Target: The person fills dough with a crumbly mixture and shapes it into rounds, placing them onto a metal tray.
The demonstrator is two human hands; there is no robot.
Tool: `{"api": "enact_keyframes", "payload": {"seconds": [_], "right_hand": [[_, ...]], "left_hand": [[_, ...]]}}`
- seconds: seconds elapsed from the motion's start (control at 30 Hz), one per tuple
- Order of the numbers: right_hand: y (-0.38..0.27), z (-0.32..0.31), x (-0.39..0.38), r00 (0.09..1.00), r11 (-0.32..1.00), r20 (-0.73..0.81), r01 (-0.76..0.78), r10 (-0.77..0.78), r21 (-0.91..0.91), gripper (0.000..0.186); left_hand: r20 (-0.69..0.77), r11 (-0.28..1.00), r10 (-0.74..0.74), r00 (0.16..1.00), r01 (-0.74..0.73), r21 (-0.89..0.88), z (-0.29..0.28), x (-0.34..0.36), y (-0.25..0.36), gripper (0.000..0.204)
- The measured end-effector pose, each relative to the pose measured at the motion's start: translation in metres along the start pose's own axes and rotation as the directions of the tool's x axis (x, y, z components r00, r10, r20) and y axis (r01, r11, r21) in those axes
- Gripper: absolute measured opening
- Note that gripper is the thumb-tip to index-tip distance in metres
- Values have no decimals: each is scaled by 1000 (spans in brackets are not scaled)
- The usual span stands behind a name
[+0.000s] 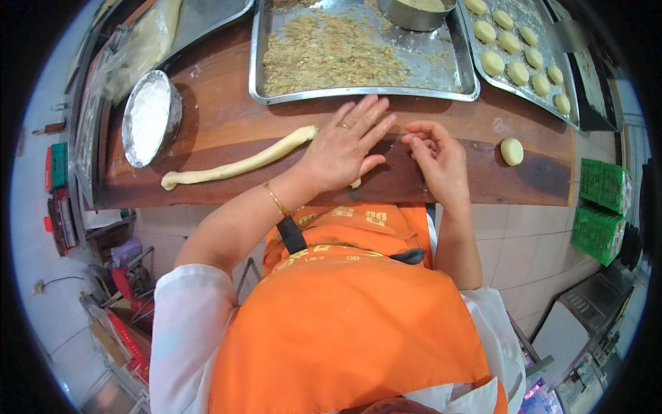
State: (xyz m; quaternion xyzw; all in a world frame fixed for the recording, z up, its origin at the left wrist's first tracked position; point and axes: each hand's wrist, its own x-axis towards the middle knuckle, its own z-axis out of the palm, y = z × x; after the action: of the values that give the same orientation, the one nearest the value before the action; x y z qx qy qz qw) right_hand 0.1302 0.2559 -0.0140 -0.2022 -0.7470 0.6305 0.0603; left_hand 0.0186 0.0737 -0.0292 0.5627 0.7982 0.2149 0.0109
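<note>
My left hand (348, 141) lies palm down on the wooden table (214, 117), fingers stretched out, beside the right end of a long pale dough rope (241, 158). A small dough bit (356, 182) shows below its thumb; anything under the palm is hidden. My right hand (434, 159) is to its right, fingers curled with thumb and index close together; what they hold, if anything, is unclear. A round dough piece (512, 152) sits farther right on the wood.
A bowl of white flour (146, 117) stands at left, near a plastic-covered tray (196, 21). A large tray (365, 90) behind my hands holds crumbly filling and a metal container (414, 24). Another tray (491, 81) carries several dough rounds. Green crates (596, 210) stand right of the table.
</note>
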Motion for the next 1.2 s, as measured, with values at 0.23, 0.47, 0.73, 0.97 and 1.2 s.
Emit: {"api": "enact_keyframes", "payload": {"seconds": [0.23, 0.47, 0.73, 0.97, 1.2], "right_hand": [[9, -28, -2, 999, 985, -50, 0, 8, 171, 19], [-24, -22, 13, 986, 964, -1, 166, -169, 209, 18], [-12, -45, -17, 990, 983, -73, 132, -124, 126, 16], [-13, -30, -31, 995, 990, 27, 91, -94, 107, 14], [-36, -6, 14, 948, 937, 35, 319, -317, -146, 12]], "left_hand": [[108, 995, -76, 991, 69, 66, 8, 13, 5, 66], [66, 994, -54, 996, 47, 103, 12, 26, 3, 57], [-56, 987, 153, 987, -149, 60, 12, 47, -8, 44], [-205, 992, 121, 971, -126, -7, 11, 14, 8, 49], [-161, 994, -65, 985, 49, -101, 11, 0, 11, 59]]}}
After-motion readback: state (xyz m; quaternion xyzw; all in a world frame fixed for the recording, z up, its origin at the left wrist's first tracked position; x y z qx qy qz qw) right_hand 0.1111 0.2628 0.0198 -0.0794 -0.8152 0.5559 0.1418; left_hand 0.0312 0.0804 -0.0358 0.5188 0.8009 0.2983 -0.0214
